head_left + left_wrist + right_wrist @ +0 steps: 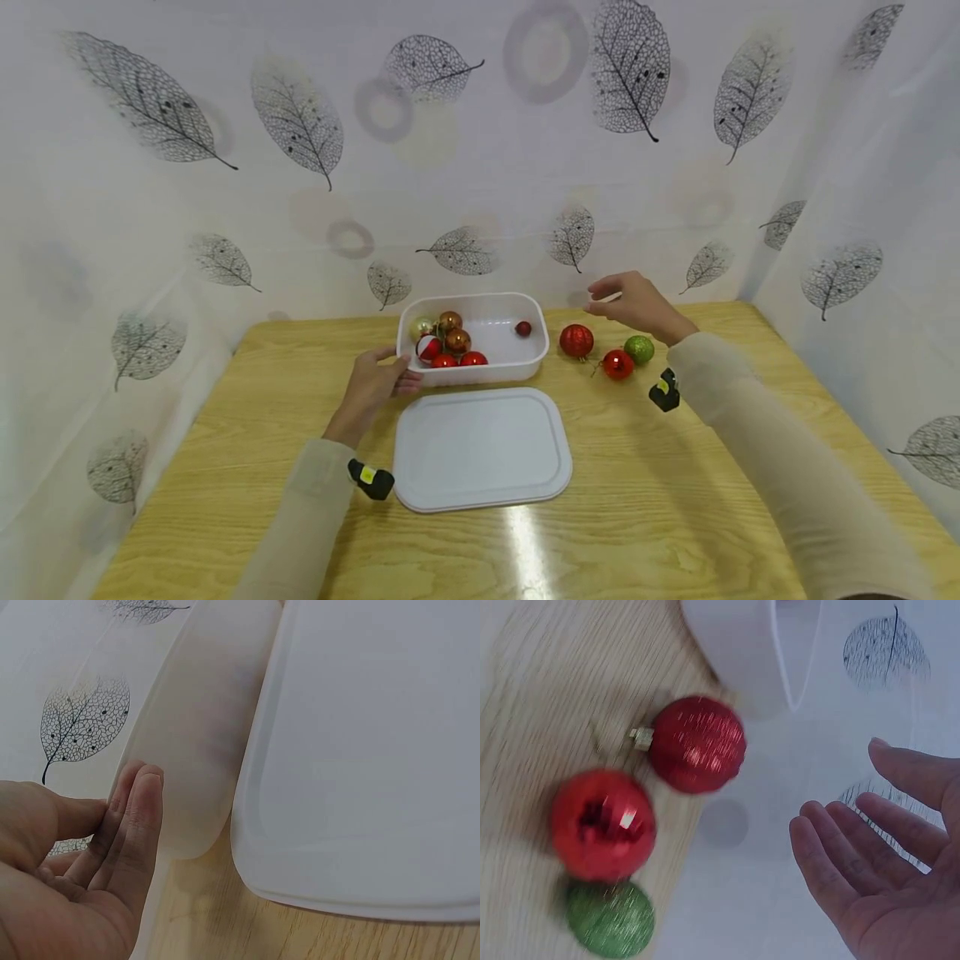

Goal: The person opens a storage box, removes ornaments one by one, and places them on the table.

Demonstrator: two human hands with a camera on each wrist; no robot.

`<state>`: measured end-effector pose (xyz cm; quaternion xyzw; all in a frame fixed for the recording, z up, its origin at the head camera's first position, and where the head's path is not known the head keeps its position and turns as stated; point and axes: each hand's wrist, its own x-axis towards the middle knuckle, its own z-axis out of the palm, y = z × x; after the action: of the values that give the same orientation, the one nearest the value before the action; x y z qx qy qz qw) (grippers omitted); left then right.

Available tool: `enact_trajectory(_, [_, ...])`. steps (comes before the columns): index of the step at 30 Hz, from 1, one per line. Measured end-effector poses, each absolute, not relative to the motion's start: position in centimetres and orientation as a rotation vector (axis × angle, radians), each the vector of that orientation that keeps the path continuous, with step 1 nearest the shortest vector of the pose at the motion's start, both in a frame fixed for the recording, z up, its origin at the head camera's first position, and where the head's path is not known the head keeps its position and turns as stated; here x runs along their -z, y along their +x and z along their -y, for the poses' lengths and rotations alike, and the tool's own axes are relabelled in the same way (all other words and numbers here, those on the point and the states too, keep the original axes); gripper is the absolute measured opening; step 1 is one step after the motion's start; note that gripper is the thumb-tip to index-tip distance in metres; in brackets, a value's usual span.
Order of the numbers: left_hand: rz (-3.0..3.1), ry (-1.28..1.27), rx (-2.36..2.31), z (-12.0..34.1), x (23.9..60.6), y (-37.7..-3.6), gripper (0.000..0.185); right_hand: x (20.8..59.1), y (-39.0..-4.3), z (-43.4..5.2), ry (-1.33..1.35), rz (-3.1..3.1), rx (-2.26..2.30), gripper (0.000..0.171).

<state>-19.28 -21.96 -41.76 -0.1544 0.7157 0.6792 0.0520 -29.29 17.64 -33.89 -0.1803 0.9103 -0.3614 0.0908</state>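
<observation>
A white plastic container (506, 372) stands towards the back of the table, with several Christmas baubles inside: gold, copper-brown, red and a red-and-white one (428, 347). One small dark red bauble (523, 328) lies apart at its right end. My left hand (375, 385) pinches the container's front left corner, thumb at the rim and fingers along the outer wall (187, 742). To the right, my right hand (637, 306) hovers with nothing in it, fingers loosely bent. Below it on the table are a dark red glittery bauble (697, 745), a shiny red bauble (604, 825) and a green glittery bauble (611, 919).
A white lid (482, 450) lies flat on the wooden table (637, 500) just in front of the container. Leaf-patterned white cloth (480, 192) hangs behind the table and along both sides. Each wrist carries a small black camera (371, 480).
</observation>
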Motion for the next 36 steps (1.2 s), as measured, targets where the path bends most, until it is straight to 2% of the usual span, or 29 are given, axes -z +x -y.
enact_trajectory(16, [-2.169,-0.484,-2.077,22.1,42.0,-19.4,0.045,34.6,-29.2,-9.2,-0.697,-2.669,1.014,0.04])
enact_trajectory(21, [-2.163,-0.475,-2.084,22.1,41.9,-19.4,0.046,35.2,-29.2,-7.5,-0.73,-2.665,0.949,0.044])
enact_trajectory(36, [-2.174,-0.479,-2.087,22.1,42.0,-19.2,0.045,36.4,-30.2,-4.8,-0.515,-2.65,0.88,0.044])
